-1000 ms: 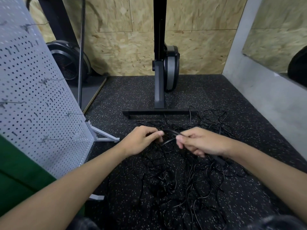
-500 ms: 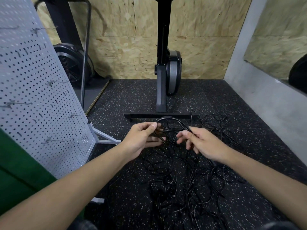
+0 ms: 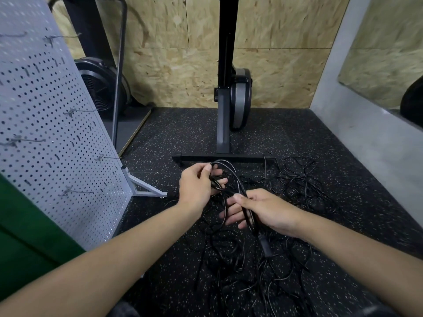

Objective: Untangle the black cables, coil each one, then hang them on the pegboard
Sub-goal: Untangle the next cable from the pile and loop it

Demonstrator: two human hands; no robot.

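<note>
The cables [image 3: 265, 244] are black. The floor [image 3: 286, 131] is black with small pale speckles. The pegboard [image 3: 52, 124] on the left is light grey with even rows of dark holes. The far wall [image 3: 281, 72] is yellow-brown, with a wood-flake pattern.

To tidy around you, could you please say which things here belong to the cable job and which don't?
Job: black cable, gripped by left hand and right hand; tangled cables on the floor; pegboard.
Lying about: exercise machine; fan wheel; mirror.
</note>
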